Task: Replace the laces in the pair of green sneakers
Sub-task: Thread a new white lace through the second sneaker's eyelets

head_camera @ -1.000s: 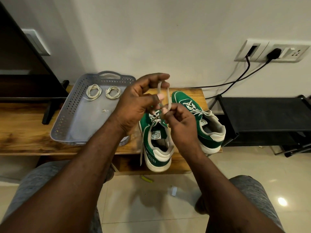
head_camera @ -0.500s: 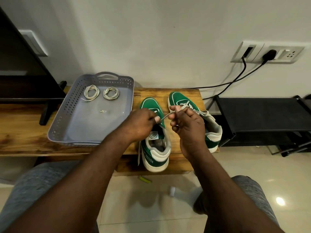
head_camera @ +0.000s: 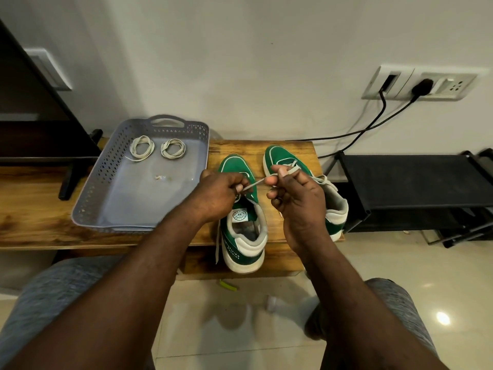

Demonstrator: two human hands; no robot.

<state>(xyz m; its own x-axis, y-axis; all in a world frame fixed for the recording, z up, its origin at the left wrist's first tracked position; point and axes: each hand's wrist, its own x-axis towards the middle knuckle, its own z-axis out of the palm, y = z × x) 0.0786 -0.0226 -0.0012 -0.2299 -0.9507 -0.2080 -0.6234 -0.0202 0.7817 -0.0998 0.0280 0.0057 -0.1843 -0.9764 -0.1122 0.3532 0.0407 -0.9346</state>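
The lace (head_camera: 253,183) is drawn taut in a short span between the two hands, just above the throat of the left sneaker (head_camera: 241,214). Its long axis runs across the view, rising slightly toward the right. The left hand (head_camera: 216,194) pinches it low, right over the eyelets, with the fingers curled tight. The right hand (head_camera: 298,198) pinches the other end between thumb and forefinger, and the lace passes on over its fingers. The other fingers of that hand are loosely bent.

The left hand is the nearer to the shoe and sits directly on it. The right hand hangs between the pair, in front of the right sneaker (head_camera: 280,156). Any further pull, I judge, goes to the right and slightly up, along the lace's own line and across the shoe.

The left sneaker lies with its toe to the wall and its heel toward the person, at the front edge of the bench (head_camera: 234,146). A loose end (head_camera: 218,244) trails down its outer side. The right sneaker lies just beside it, toe likewise to the wall, and appears laced.

A grey tray (head_camera: 90,182) sits on the bench to the left, with two coiled laces (head_camera: 142,148) (head_camera: 173,148) at its far end, untouched.
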